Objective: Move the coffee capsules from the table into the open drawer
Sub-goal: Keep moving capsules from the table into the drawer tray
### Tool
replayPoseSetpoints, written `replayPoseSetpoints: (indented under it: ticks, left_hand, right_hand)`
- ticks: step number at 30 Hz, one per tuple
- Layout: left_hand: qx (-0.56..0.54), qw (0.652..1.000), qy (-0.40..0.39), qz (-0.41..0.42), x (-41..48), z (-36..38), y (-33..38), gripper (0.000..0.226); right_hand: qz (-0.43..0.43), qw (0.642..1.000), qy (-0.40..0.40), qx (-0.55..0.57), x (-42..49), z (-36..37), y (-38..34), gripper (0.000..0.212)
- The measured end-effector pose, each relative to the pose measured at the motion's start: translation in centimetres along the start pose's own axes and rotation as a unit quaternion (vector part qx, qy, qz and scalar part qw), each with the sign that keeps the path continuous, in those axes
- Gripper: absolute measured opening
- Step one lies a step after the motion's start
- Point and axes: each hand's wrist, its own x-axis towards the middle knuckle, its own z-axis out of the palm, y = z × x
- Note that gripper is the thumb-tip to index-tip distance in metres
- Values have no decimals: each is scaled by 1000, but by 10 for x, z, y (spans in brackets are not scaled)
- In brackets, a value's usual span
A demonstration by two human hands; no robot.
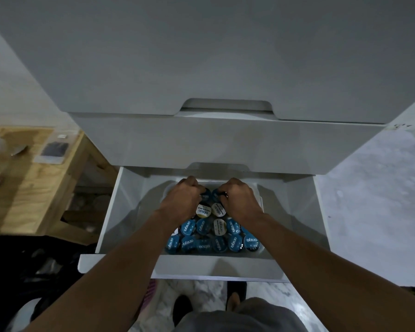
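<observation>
**Op:** Status pls, where are the pods?

**Me:** Nearly all that I can see are in the drawer (110,212) already, lids up, packed in rows (203,227) inside a shallow tray (261,203). Mostly blue, a few white ones (203,210) in the middle.

**Op:** And the hands?

**Me:** Both at the back row. Left grip (183,200) has its fingers curled down round the left capsule (206,194). Right grip (241,200) does the same on the right capsule (215,194). Knuckles hide most of the contact, but I read it as a pinch each side.

**Op:** Which way do those two lie from the grips?

**Me:** Right under the fingertips, on the inner side of each hand. The two sit side by side at tray centre, touching or v. close. They're round, so there's no long axis to line up. Neither hand is nearer, it's symmetric.

**Op:** Next move, imo?

**Me:** Seat them, let go, pull out. Watch the shut drawer above (225,144): its front overhangs the back row, so I'd draw back toward me first, then lift.

**Op:** More to fetch?

**Me:** Can't tell. The wooden surface (34,188) is off to my left, well apart from the drawer, and what's on it is too blurry to make out.
</observation>
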Motion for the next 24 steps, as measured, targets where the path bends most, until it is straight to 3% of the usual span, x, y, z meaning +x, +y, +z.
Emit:
replayPoseSetpoints:
  ticks: [11, 20, 24]
  left_hand:
    - [22, 1000, -20, 2, -1, -3, 1, 28]
    - [77, 990, 23, -113, -16, -31, 31, 33]
    - [101, 984, 45, -139, -27, -39, 46, 32]
  right_hand:
    - [-20, 1000, -2, -9, -1, -5, 5, 23]
    - [-69, 997, 17, -14, -2, -21, 25, 17]
    - [-59, 998, 2, -34, -10, -36, 29, 24]
